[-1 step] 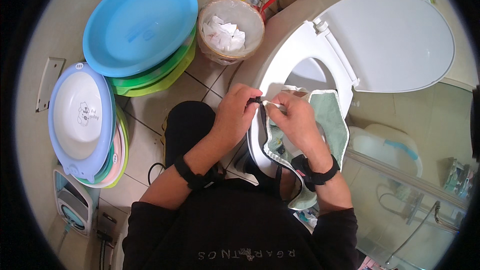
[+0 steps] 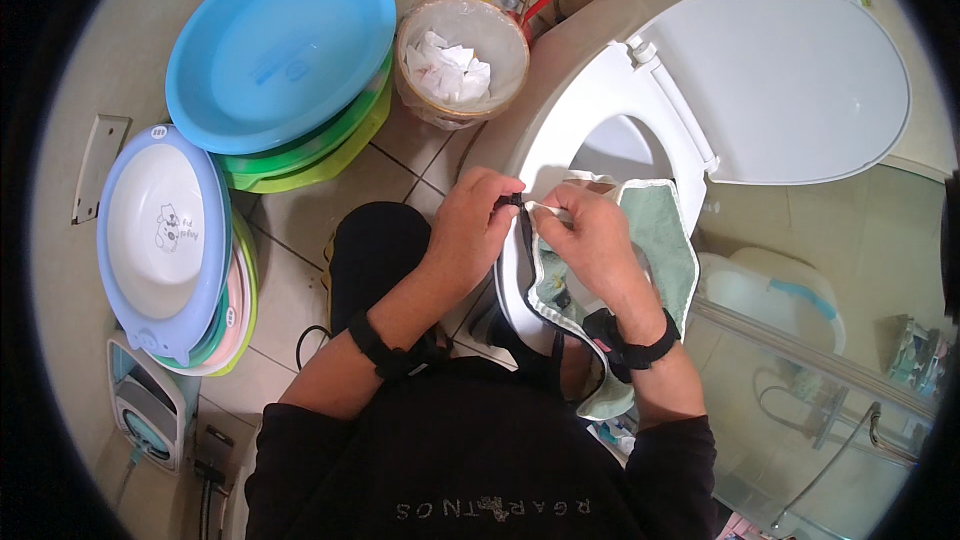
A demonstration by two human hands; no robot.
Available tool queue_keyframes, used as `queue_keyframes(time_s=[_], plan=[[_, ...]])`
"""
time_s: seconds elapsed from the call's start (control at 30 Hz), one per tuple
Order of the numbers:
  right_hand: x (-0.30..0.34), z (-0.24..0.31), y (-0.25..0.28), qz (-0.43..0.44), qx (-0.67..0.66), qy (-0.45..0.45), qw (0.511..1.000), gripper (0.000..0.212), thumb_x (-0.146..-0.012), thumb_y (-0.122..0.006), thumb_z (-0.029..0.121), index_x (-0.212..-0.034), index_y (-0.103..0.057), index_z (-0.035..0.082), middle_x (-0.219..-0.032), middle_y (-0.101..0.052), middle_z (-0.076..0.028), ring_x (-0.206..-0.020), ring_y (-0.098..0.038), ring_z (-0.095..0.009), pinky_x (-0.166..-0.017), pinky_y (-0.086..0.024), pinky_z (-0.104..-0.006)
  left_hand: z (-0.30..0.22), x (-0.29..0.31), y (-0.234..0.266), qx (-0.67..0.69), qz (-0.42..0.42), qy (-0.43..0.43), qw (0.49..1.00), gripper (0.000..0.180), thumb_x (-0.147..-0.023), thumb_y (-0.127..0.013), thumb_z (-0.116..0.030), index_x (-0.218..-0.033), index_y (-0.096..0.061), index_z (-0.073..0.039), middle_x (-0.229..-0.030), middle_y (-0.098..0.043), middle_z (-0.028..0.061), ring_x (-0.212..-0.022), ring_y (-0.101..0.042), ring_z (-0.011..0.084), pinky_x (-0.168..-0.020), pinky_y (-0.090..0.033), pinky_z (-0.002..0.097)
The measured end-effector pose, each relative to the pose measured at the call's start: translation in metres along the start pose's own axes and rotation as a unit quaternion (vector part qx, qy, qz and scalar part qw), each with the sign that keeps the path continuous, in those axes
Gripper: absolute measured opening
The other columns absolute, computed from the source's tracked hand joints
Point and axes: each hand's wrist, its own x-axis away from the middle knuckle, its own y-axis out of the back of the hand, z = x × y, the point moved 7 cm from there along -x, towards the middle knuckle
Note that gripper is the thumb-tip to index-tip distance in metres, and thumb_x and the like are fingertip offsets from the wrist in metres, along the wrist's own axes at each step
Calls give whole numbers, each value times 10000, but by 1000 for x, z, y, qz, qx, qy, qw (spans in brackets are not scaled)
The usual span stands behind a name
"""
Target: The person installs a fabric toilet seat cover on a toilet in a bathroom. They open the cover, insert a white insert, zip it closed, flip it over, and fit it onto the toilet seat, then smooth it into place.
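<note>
A pale green fabric piece (image 2: 660,240) with white edging and a dark strip along one side lies over the front of the white toilet seat (image 2: 545,140). Between finger and thumb, my left hand (image 2: 470,225) pinches a small black end of that dark strip. My right hand (image 2: 585,235) is closed on the white edging right beside it, so the two sets of fingertips nearly meet. One lower corner of the fabric hangs down past my right wrist. Part of the fabric is hidden under my right hand.
The toilet lid (image 2: 790,80) is raised. A lined waste bin (image 2: 410,90) with crumpled tissues stands by the toilet. Blue (image 2: 280,50) and lilac-rimmed basins (image 2: 112,200) are stacked at left. A glass panel (image 2: 740,420) with a metal rail is at right.
</note>
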Motion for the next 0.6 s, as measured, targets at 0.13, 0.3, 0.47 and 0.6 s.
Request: queue_keyframes(time_s=[0.13,0.3,0.47,0.6], plan=[[-3,1,-2,1,20,19,1000,191,-844,-653,208,-869,-658,19,-650,-598,-150,-582,-592,-242,-584,-474,-353,1,0,0,-5,4,1,1000,286,-784,-629,55,-1051,-598,-42,-967,-566,128,-861,-592,295,-730,-487,364],[-5,0,-3,9,18,27,999,190,-845,-647,209,-866,-662,21,-644,-592,-153,-590,-593,-255,-598,-476,-361,-2,-1,0,-11,-1,-15,1000,281,-777,-622,58,-1039,-597,-41,-965,-571,138,-854,-591,325,-734,-487,391],[-5,-1,-5,4,1,14,1000,195,-846,-649,205,-861,-657,11,-657,-595,-143,-592,-581,-234,-591,-467,-348,-3,-1,1,4,8,-11,1000,290,-768,-625,55,-1041,-602,-38,-962,-571,139,-837,-599,317,-726,-492,385],[-5,-4,-7,-5,-17,-6,1000,197,-845,-649,195,-856,-651,-2,-680,-603,-133,-600,-575,-211,-585,-462,-340,3,0,-1,26,21,35,999,301,-788,-627,66,-1072,-619,-33,-979,-576,102,-826,-620,196,-717,-518,280]])
